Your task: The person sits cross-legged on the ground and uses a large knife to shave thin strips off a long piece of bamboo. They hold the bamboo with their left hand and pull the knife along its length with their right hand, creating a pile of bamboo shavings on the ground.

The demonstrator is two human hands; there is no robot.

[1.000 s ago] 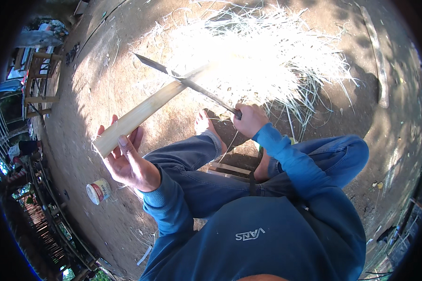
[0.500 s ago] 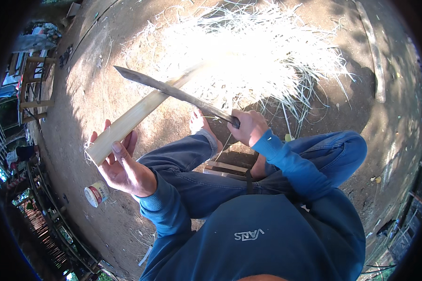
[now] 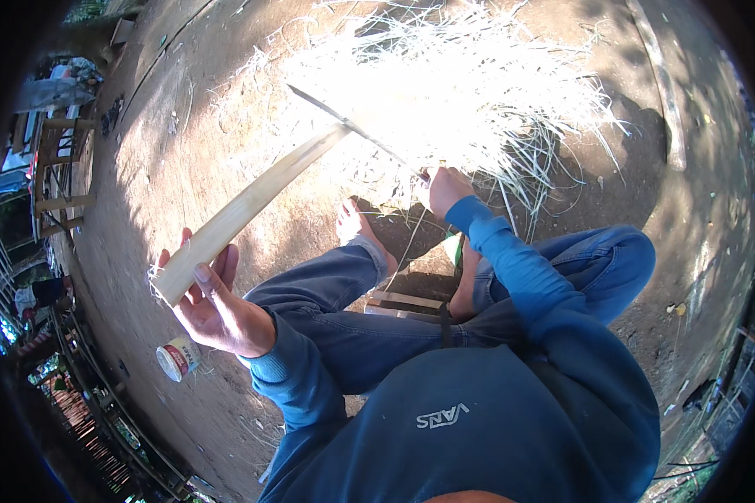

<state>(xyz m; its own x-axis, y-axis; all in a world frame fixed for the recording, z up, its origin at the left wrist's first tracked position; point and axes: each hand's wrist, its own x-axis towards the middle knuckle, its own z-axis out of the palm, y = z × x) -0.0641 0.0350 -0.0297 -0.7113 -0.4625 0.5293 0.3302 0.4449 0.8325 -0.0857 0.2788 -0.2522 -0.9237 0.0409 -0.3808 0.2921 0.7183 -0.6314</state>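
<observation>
My left hand (image 3: pixel 222 306) grips the near end of a long, pale piece of bamboo (image 3: pixel 242 216), thumb on top and fingers beneath. Loose fibres stick out at that end. The bamboo slants up to the right, its far end lost in the glare. In my right hand (image 3: pixel 445 191) is the handle of a machete (image 3: pixel 325 109), the fist closed round it. The dark blade points to the upper left and crosses the far part of the bamboo, seen nearly edge-on.
A big heap of pale shavings (image 3: pixel 512 109) lies on the dirt ground ahead, partly overexposed by sunlight. Beside my left forearm stands a small white tub (image 3: pixel 178 358). My bare left foot (image 3: pixel 362 228) rests near the heap. A long pole (image 3: pixel 663 92) lies at the far right.
My right hand has moved forward with the machete, and the blade has slid along the bamboo toward its far end, turning edge-on. My left hand has barely shifted.
</observation>
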